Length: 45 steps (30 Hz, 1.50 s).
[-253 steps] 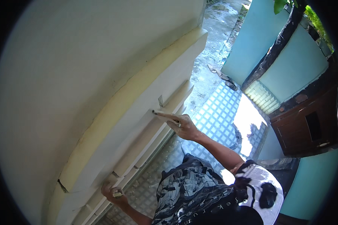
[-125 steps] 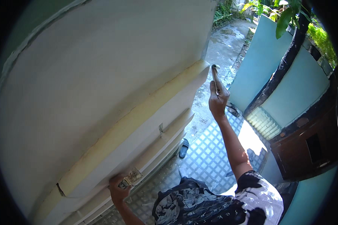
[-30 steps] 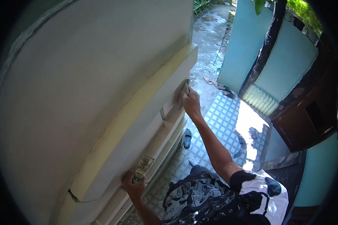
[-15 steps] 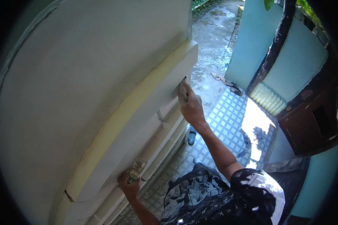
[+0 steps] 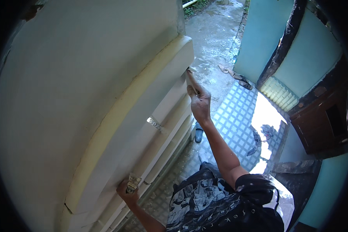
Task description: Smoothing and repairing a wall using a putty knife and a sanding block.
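Scraper (image 5: 191, 73) in right hand (image 5: 200, 104), against moulding (image 5: 143, 92)

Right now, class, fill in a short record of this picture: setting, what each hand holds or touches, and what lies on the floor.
setting: outdoors, beside a pale wall with stepped mouldings, tiled floor below
right hand: raised, pressing a thin blade-like tool to the corner of the moulding
left hand: low on the moulding, gripping a small smeared scraper
on the moulding: a patch of tape or filler, kind unclear
floor items: one dark sandal by the wall, a pair of sandals farther off on wet concrete
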{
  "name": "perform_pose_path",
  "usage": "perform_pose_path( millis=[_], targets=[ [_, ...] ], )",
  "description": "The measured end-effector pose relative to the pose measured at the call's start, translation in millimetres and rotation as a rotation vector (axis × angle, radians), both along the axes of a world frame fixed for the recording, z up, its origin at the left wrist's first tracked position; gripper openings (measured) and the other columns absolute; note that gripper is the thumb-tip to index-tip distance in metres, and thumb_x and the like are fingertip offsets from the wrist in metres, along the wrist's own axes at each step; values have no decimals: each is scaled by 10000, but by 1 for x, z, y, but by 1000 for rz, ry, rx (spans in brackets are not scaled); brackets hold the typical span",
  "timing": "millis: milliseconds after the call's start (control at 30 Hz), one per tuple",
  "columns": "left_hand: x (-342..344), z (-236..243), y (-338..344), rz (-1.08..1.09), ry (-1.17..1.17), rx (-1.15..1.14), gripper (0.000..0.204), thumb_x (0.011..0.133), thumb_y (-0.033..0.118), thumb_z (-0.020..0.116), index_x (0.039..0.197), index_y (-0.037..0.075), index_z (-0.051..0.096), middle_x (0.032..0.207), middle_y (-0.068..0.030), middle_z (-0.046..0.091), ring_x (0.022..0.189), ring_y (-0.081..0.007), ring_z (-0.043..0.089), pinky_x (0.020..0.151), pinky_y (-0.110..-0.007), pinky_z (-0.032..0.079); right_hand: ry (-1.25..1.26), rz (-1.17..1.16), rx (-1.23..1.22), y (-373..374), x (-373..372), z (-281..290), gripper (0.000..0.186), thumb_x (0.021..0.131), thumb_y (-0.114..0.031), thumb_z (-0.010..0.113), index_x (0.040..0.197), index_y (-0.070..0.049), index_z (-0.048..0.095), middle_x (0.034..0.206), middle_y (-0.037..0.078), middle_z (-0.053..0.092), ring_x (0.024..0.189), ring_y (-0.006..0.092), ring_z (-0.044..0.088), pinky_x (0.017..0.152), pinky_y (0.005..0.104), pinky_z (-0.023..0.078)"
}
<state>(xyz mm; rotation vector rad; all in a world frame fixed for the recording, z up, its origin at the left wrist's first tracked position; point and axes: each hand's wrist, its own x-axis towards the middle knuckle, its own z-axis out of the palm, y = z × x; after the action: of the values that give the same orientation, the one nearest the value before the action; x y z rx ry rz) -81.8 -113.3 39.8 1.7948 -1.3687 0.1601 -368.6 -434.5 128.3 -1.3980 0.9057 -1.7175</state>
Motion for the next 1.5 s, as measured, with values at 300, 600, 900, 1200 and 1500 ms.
perform_pose_path(
  millis=[300,600,900,1200,1500],
  targets=[
    [4,-4,15,114,-77,72,385,538,130,791,885,41,649,908,-134,661,860,-336,597,784,-422,436,278,802,-38,62,-21,-42,529,841,78,577,1342,-86,533,1295,146,592,1160,206,588,1005,313,440],
    [5,-7,22,113,-37,114,405,546,134,797,909,52,638,925,-109,658,871,-306,594,820,-425,436,344,517,-229,35,3,-15,439,880,21,573,1315,-30,545,1275,152,601,1166,264,588,1007,335,448],
    [-8,11,6,119,47,87,317,493,120,721,787,34,637,812,-142,661,741,-345,623,760,-414,486,-82,195,82,49,-12,-36,298,900,-19,594,1191,32,556,1038,147,659,929,191,662,784,323,541],
    [1,-8,19,114,50,116,425,541,134,785,929,21,653,969,-137,640,911,-316,591,839,-433,445,356,1037,-263,69,3,7,342,882,-19,602,1219,-74,612,971,135,707,828,279,694,723,361,544],
    [18,-17,20,-24,186,228,420,556,77,780,950,24,643,977,-135,632,919,-321,584,848,-438,442,-54,-286,130,27,-15,12,226,841,-62,718,1035,35,655,947,92,690,792,133,663,731,266,554]
  ],
)
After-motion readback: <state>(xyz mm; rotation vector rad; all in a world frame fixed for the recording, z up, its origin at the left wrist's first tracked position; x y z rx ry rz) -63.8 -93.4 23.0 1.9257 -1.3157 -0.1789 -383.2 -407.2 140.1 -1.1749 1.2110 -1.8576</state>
